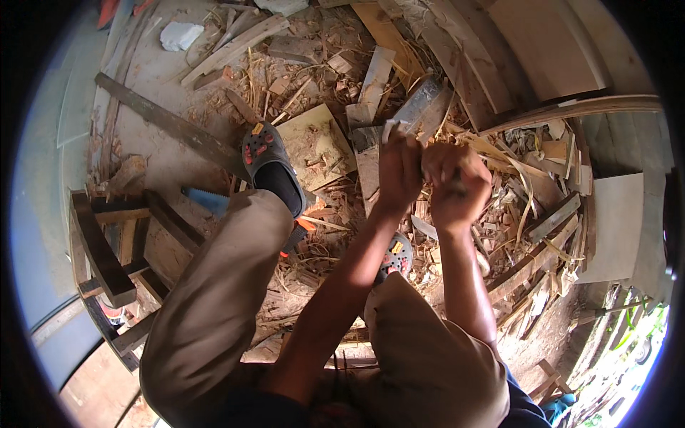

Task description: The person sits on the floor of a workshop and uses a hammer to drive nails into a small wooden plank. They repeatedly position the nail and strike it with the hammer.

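In front of my knees, my left hand (401, 167) is closed with its knuckles upward. A small pale, shiny tip (391, 131) shows at its far side; the rest of that object is hidden by the fingers. Close on its right, my right hand (458, 180) is curled into a grip, and what it holds, if anything, cannot be made out. Just beyond both hands lies a flat grey piece (419, 101) with a shiny face, slanting among the wood. A square light board (318, 146) lies left of my hands, with chips on it.
Wood shavings and offcuts (492, 214) cover the floor. Larger planks (467, 53) lean at the far right. A dark wooden frame (107, 250) stands at the left, near a blue saw blade (205, 200). A long dark beam (168, 123) reaches toward my left shoe (265, 151).
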### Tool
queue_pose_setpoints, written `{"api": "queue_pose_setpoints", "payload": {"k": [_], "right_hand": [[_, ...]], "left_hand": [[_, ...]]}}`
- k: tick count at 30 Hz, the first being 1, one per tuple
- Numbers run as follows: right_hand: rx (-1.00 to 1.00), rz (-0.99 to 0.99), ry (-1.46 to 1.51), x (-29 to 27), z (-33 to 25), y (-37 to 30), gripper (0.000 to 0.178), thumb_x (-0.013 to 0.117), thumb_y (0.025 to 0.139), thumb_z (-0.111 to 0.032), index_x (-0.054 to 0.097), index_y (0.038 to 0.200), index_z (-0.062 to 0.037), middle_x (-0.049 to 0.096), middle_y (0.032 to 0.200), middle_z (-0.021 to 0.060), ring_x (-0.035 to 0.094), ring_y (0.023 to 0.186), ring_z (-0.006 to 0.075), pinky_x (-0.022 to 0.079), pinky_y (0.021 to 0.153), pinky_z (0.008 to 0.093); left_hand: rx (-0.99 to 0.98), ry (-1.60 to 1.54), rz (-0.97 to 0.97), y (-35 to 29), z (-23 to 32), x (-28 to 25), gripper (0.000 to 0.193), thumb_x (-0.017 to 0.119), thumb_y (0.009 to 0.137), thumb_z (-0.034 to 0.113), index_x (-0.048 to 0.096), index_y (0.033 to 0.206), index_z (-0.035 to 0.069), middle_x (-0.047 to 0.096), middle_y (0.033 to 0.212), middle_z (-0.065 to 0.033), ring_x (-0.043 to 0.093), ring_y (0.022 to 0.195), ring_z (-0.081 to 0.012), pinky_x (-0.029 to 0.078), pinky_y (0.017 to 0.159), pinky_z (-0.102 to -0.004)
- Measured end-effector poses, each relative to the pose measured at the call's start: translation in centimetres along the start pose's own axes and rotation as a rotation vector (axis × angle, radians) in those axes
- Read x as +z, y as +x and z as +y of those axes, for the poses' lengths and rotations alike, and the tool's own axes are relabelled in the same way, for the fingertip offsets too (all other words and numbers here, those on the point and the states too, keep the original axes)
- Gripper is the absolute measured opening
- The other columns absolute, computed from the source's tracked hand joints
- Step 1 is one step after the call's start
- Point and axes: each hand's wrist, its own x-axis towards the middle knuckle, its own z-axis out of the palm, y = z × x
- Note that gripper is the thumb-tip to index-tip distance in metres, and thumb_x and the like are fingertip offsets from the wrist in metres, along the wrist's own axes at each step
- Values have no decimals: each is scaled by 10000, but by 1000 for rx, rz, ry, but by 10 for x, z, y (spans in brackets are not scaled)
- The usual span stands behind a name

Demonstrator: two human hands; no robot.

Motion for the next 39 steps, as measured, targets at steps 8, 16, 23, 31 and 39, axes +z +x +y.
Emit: {"api": "queue_pose_setpoints", "payload": {"k": [8,16,23,31,39], "right_hand": [[163,471,56,-103,18,-3,316,385,937,-272,383,685,-82,391,639,60,387,624,192,358,646,354],[163,550,-323,-196,44,-82,324,397,974,-222,450,704,-50,474,714,83,423,667,182,362,668,335],[383,319,-785,-174,15,-124,417,411,1063,-287,614,1071,77,653,1021,147,610,966,208,477,861,331],[1218,106,-472,-223,-17,-125,407,535,1014,-182,509,1325,81,682,1073,109,667,784,147,573,573,287],[1328,363,-374,-198,46,-166,216,640,964,-229,544,1096,-86,572,782,-9,467,522,60,401,434,230]], "left_hand": [[63,458,170,-12,-100,-62,384,743,884,236,574,1118,-19,583,1100,-174,553,1063,-331,423,946,-429],[-84,662,-94,-3,-124,-73,882,853,770,285,359,1434,-20,430,1404,-274,420,1330,-410,365,1104,-486],[-49,750,-139,5,-144,-75,763,824,800,305,448,1393,6,490,1359,-265,494,1254,-432,435,1031,-489],[-55,798,-142,-1,-145,-89,687,796,828,299,483,1357,-8,521,1303,-260,529,1196,-430,457,988,-501],[-64,765,-157,10,-141,-85,750,809,812,308,455,1416,39,528,1331,-251,521,1242,-405,438,1026,-465]]}}
